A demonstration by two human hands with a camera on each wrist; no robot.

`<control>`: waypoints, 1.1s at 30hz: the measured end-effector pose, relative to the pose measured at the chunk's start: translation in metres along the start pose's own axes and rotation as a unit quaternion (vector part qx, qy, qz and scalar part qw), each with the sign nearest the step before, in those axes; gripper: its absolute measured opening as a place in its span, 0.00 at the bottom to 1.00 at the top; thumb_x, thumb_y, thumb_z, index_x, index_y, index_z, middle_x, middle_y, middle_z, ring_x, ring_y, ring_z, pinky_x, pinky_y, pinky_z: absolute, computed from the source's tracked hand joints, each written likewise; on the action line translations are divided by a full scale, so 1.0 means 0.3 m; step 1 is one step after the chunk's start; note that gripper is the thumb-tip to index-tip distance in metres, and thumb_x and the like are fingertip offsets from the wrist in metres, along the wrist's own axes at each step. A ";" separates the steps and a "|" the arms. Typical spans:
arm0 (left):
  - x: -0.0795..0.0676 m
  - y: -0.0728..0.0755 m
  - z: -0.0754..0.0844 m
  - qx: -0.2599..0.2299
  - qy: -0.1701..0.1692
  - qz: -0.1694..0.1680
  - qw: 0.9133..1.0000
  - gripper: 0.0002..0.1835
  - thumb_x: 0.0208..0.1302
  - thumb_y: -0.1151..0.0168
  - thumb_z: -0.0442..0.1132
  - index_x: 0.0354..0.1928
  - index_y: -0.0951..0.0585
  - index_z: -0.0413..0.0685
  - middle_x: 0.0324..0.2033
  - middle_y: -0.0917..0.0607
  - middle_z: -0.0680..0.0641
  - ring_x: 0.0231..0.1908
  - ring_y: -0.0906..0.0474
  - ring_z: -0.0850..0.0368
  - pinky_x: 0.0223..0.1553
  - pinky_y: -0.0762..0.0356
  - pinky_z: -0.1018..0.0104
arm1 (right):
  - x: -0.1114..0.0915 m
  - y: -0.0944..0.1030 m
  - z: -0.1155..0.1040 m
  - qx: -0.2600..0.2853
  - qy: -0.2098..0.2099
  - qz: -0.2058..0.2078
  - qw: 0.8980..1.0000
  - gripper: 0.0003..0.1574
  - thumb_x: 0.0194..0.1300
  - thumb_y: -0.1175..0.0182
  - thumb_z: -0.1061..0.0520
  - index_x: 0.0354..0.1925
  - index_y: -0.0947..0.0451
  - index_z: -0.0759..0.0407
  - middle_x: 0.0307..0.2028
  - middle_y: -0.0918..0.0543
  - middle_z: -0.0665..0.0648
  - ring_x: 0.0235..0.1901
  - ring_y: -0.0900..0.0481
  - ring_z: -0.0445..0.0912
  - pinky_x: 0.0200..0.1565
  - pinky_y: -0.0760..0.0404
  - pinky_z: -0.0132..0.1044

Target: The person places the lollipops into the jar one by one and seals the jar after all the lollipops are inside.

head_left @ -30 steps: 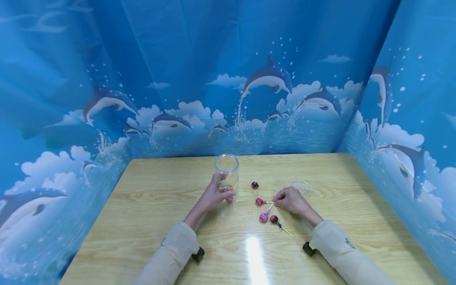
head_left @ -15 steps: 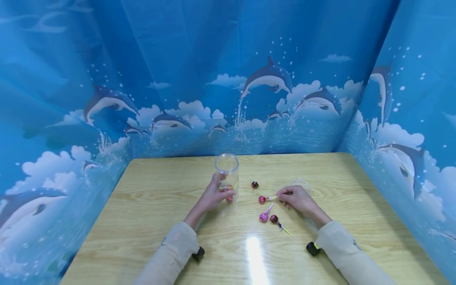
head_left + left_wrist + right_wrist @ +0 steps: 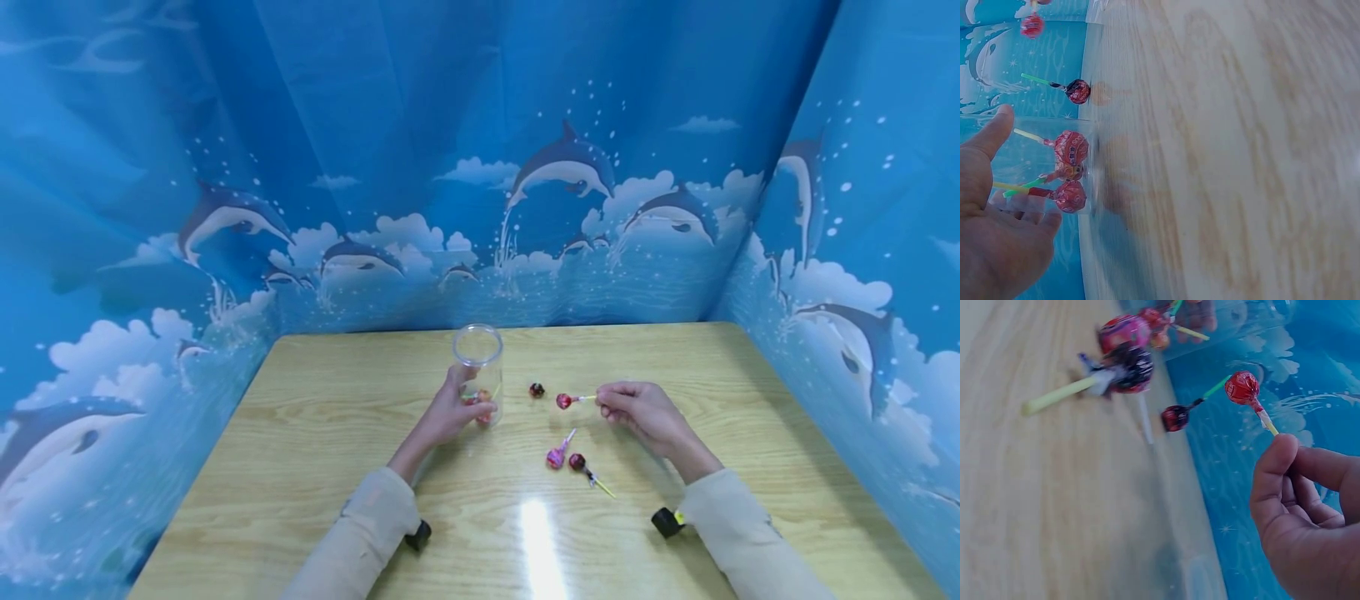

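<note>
A tall, clear plastic jar [image 3: 491, 372] stands upright on the table, its top uncovered. My left hand [image 3: 450, 410] grips it round the lower part. Inside the jar are several red-wrapped lollipops [image 3: 1071, 148], heads down. My right hand [image 3: 645, 410] pinches a red lollipop [image 3: 1243, 387] by the end of its yellow stick, head pointing left, raised over the table. On the wood between the hands lie a dark red lollipop [image 3: 536, 390] with a green stick, a pink lollipop [image 3: 555, 457] with a white stick, and a dark lollipop [image 3: 577, 462] with a yellow stick.
The wooden table [image 3: 337, 375] ends at the back and right against a blue curtain [image 3: 420, 125] printed with dolphins. Black wrist cameras, such as the right one [image 3: 666, 522], hang under both sleeves. A bright glare [image 3: 542, 542] falls on the near tabletop.
My right hand has lifted the red lollipop off the table and carried it right and away from me. It now covers the spot where a clear round lid showed. The left hand stays put.
</note>
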State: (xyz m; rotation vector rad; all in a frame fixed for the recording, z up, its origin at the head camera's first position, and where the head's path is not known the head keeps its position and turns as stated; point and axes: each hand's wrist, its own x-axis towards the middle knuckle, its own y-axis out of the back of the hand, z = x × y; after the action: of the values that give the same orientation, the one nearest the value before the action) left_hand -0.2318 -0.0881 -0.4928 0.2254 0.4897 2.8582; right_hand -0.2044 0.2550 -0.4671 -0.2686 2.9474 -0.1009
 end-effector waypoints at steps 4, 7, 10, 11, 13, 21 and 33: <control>-0.002 -0.001 0.004 0.005 -0.006 0.002 1.000 0.43 0.59 0.24 0.33 0.72 0.39 0.39 0.69 0.30 0.30 0.70 0.36 0.31 0.67 0.32 0.36 | -0.016 0.013 -0.047 0.027 0.000 0.006 1.000 0.11 0.74 0.39 0.65 0.49 0.19 0.73 0.34 0.15 0.57 0.31 0.18 0.39 0.35 0.16 0.28; -0.002 -0.001 0.004 0.007 -0.007 0.003 1.000 0.43 0.59 0.24 0.33 0.72 0.39 0.39 0.68 0.30 0.30 0.70 0.36 0.32 0.68 0.34 0.35 | -0.024 0.025 -0.081 0.041 0.007 0.001 0.999 0.09 0.75 0.39 0.64 0.47 0.17 0.69 0.35 0.15 0.56 0.32 0.18 0.39 0.36 0.16 0.28; -0.001 -0.002 0.001 0.006 -0.007 0.002 1.000 0.43 0.59 0.24 0.32 0.72 0.39 0.39 0.68 0.30 0.30 0.70 0.36 0.32 0.68 0.34 0.36 | -0.031 0.035 -0.110 0.060 0.019 -0.001 0.998 0.07 0.75 0.40 0.64 0.44 0.16 0.65 0.34 0.14 0.56 0.33 0.18 0.39 0.36 0.15 0.28; -0.001 -0.001 0.000 0.005 -0.007 0.001 1.000 0.43 0.59 0.24 0.31 0.72 0.39 0.39 0.68 0.30 0.30 0.70 0.36 0.32 0.68 0.34 0.36 | -0.032 0.038 -0.119 0.066 0.022 -0.003 0.998 0.07 0.75 0.40 0.65 0.43 0.15 0.65 0.34 0.14 0.55 0.33 0.18 0.39 0.36 0.15 0.28; -0.001 -0.001 0.000 0.009 -0.006 0.000 1.000 0.43 0.60 0.24 0.32 0.72 0.40 0.39 0.69 0.30 0.30 0.70 0.36 0.32 0.68 0.34 0.36 | -0.032 0.042 -0.135 0.075 0.031 -0.006 0.997 0.07 0.75 0.41 0.66 0.42 0.15 0.64 0.34 0.14 0.55 0.33 0.17 0.40 0.36 0.15 0.28; -0.002 -0.001 0.006 0.012 0.003 -0.001 1.000 0.43 0.60 0.24 0.35 0.72 0.40 0.40 0.69 0.30 0.31 0.70 0.36 0.32 0.68 0.35 0.35 | -0.025 0.030 -0.206 0.087 0.053 -0.018 0.995 0.08 0.75 0.40 0.66 0.42 0.14 0.62 0.35 0.13 0.56 0.34 0.17 0.40 0.37 0.15 0.28; 0.001 0.003 0.000 0.010 0.002 -0.004 1.000 0.45 0.61 0.24 0.35 0.74 0.42 0.43 0.70 0.31 0.31 0.71 0.37 0.33 0.69 0.37 0.34 | 0.018 -0.043 -0.293 0.048 0.057 -0.023 0.997 0.07 0.75 0.38 0.59 0.44 0.15 0.61 0.37 0.15 0.56 0.35 0.19 0.42 0.38 0.16 0.30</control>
State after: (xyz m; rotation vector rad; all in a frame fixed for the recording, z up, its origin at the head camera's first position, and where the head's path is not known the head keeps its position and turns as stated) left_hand -0.2322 -0.0889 -0.4925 0.2208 0.5182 2.8467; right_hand -0.2236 0.2457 -0.3806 -0.3259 3.0379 -0.2724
